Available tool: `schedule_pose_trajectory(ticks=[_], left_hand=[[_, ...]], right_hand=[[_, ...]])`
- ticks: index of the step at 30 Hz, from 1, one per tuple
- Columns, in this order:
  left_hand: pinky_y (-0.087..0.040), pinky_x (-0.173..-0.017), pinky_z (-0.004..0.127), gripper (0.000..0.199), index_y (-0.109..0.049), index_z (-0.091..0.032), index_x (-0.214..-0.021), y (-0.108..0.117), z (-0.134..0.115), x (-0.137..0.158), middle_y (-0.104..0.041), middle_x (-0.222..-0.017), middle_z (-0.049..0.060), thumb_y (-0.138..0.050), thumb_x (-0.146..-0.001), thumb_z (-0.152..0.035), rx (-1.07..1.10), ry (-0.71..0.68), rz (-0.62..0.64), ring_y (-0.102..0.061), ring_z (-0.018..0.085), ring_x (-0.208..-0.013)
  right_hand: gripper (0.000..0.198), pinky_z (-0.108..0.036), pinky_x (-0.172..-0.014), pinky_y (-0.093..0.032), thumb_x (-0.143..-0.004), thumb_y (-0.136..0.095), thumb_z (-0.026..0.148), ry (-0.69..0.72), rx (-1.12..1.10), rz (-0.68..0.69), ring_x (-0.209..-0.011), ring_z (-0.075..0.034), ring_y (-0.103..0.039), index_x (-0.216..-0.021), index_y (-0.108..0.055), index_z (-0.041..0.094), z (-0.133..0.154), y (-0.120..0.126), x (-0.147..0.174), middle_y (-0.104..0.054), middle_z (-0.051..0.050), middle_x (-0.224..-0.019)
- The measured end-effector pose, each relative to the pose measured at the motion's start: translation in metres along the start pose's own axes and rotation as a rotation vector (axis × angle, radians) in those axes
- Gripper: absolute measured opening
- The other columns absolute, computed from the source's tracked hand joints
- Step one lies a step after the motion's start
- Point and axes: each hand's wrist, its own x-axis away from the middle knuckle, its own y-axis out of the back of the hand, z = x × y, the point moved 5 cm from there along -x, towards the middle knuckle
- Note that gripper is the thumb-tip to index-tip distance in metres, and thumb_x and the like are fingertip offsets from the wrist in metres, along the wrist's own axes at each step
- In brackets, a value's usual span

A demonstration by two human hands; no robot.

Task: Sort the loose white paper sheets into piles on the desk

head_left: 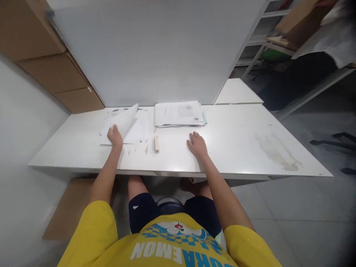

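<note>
My left hand point(115, 136) is closed on a sheet of paper point(124, 119), whose right side is lifted and curled up. Under that sheet, more white papers point(141, 128) lie loosely on the white table. My right hand point(197, 144) rests on the tabletop with its fingers apart, holding nothing. Just beyond it is a thick stack of printed papers point(178, 114), with a light blue edge showing at its right. A small cream-coloured object that looks like a stapler point(157, 144) lies between my hands.
A tall whiteboard-like panel point(158, 48) stands along the back of the table point(233, 144). Cardboard boxes point(55, 74) are piled at the left by the wall. At the right, a person in a pale top point(330, 37) is beside a brown box point(303, 26) and metal shelving point(256, 39).
</note>
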Motion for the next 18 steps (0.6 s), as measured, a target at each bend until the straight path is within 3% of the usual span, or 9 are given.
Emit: schedule_pose_trajectory(ticks=[2, 3, 5, 8, 10, 12, 15, 18], left_hand=[[-0.047, -0.083, 0.034, 0.04, -0.054, -0.017, -0.083, 0.011, -0.001, -0.002, -0.062, -0.082, 0.009, -0.027, -0.098, -0.042, -0.06, -0.058, -0.067, -0.06, 0.022, -0.087], [-0.046, -0.088, 0.038, 0.04, -0.057, -0.014, -0.09, 0.012, -0.004, 0.0, -0.065, -0.09, 0.014, -0.028, -0.098, -0.04, -0.109, -0.132, -0.034, -0.061, 0.025, -0.095], [-0.041, -0.1, 0.043, 0.037, -0.062, -0.012, -0.1, 0.004, -0.01, 0.014, -0.067, -0.104, 0.019, -0.034, -0.096, -0.035, -0.216, -0.377, 0.17, -0.059, 0.029, -0.111], [-0.025, -0.114, 0.051, 0.032, -0.064, -0.017, -0.114, -0.02, -0.009, 0.054, -0.066, -0.121, 0.014, -0.045, -0.092, -0.03, -0.37, -0.703, 0.543, -0.05, 0.03, -0.129], [-0.015, -0.117, 0.057, 0.036, -0.062, -0.021, -0.123, -0.032, 0.0, 0.069, -0.061, -0.132, 0.012, -0.049, -0.09, -0.029, -0.49, -0.719, 0.648, -0.041, 0.033, -0.137], [-0.012, -0.116, 0.062, 0.043, -0.058, -0.023, -0.132, -0.04, 0.01, 0.07, -0.05, -0.145, 0.011, -0.048, -0.09, -0.028, -0.59, -0.662, 0.67, -0.031, 0.037, -0.142], [-0.013, -0.116, 0.059, 0.055, -0.043, -0.021, -0.146, -0.05, 0.019, 0.056, -0.027, -0.159, 0.01, -0.046, -0.093, -0.032, -0.661, -0.613, 0.706, -0.017, 0.038, -0.147], [-0.015, -0.117, 0.056, 0.068, -0.029, -0.018, -0.153, -0.055, 0.023, 0.039, -0.016, -0.162, 0.011, -0.045, -0.093, -0.046, -0.7, -0.585, 0.783, -0.013, 0.038, -0.148]], right_hand=[[0.054, -0.046, -0.115, -0.024, -0.095, -0.034, 0.036, 0.007, 0.003, -0.001, -0.143, -0.03, -0.029, -0.142, -0.043, 0.011, 0.003, 0.001, -0.001, -0.035, -0.017, -0.154], [0.054, -0.046, -0.115, -0.024, -0.095, -0.034, 0.036, 0.009, 0.002, 0.002, -0.143, -0.029, -0.029, -0.142, -0.043, 0.011, 0.005, 0.001, -0.001, -0.035, -0.017, -0.154], [0.054, -0.045, -0.116, -0.023, -0.096, -0.033, 0.036, 0.003, -0.002, 0.008, -0.144, -0.028, -0.028, -0.143, -0.043, 0.012, 0.006, 0.001, -0.002, -0.034, -0.016, -0.155], [0.054, -0.043, -0.117, -0.021, -0.096, -0.031, 0.036, -0.008, 0.0, 0.014, -0.144, -0.028, -0.027, -0.143, -0.042, 0.011, 0.005, 0.0, -0.002, -0.033, -0.016, -0.155], [0.054, -0.042, -0.117, -0.021, -0.096, -0.031, 0.036, -0.005, 0.009, 0.011, -0.144, -0.027, -0.027, -0.143, -0.043, 0.011, 0.005, -0.001, -0.001, -0.034, -0.016, -0.155], [0.054, -0.041, -0.116, -0.021, -0.096, -0.031, 0.036, 0.003, 0.018, 0.008, -0.144, -0.027, -0.028, -0.142, -0.043, 0.011, 0.004, -0.002, -0.001, -0.035, -0.016, -0.155], [0.054, -0.041, -0.116, -0.022, -0.096, -0.031, 0.036, 0.01, 0.022, 0.009, -0.143, -0.028, -0.029, -0.142, -0.044, 0.011, 0.004, -0.004, -0.001, -0.035, -0.016, -0.155], [0.054, -0.041, -0.116, -0.023, -0.096, -0.031, 0.036, 0.009, 0.02, 0.008, -0.143, -0.028, -0.029, -0.142, -0.044, 0.011, 0.005, -0.004, -0.002, -0.035, -0.016, -0.154]])
